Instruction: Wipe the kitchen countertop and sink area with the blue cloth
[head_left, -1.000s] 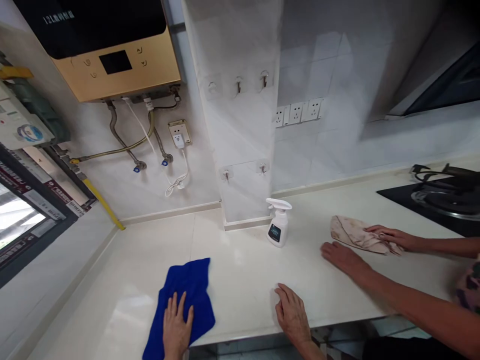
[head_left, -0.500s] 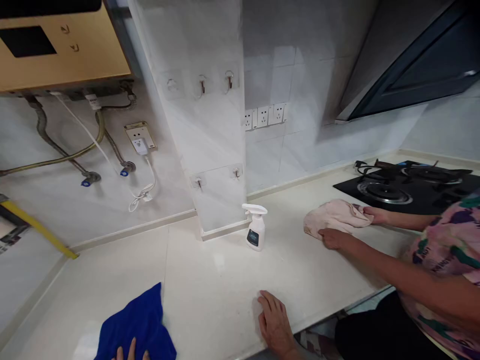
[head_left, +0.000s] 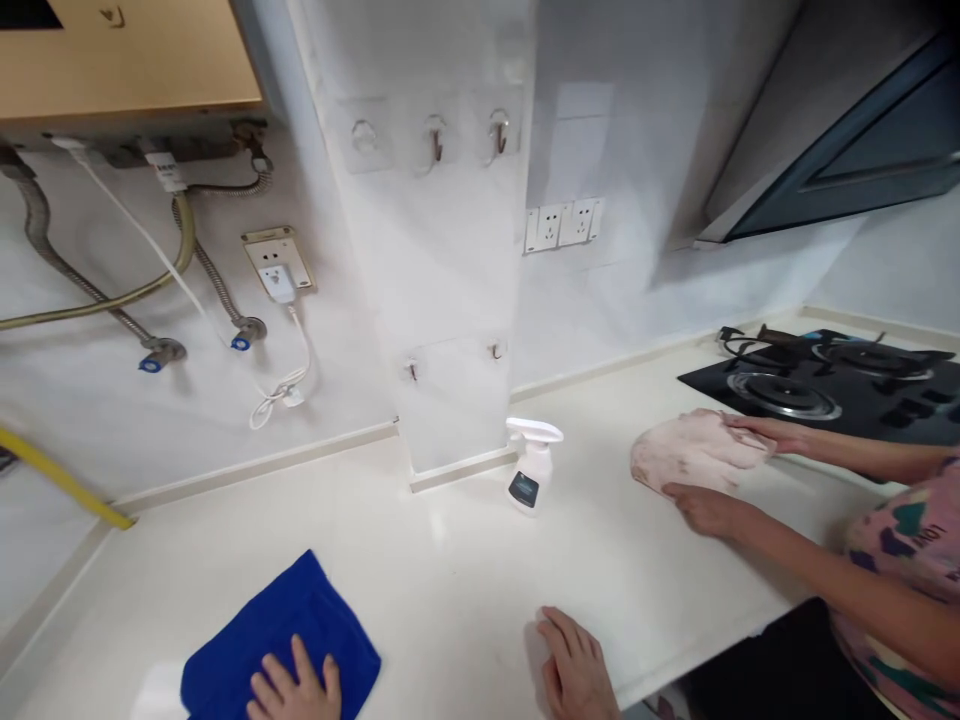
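Note:
A blue cloth [head_left: 259, 632] lies spread on the white countertop [head_left: 442, 620]. My left hand [head_left: 298, 688] rests flat on it, fingers spread. To the right, my right hand [head_left: 577, 668] lies on the counter near the front edge, holding nothing, its fingers lightly bent and the thumb apart. A white spray bottle [head_left: 534, 465] with a dark label stands upright beyond my right hand, near the base of the wall pillar.
At the right, a co-worker's two hands [head_left: 705, 508] hold a pale pink cloth [head_left: 697, 450] on the counter. Behind it is a black gas stove [head_left: 787, 395]. A yellow hose [head_left: 67, 485] meets the counter's left corner. Hooks [head_left: 436, 140] hang on the pillar.
My left hand has come further into view, laid over the blue cloth, which sits slightly differently. The view has shifted a little. The co-worker still holds the pink cloth.

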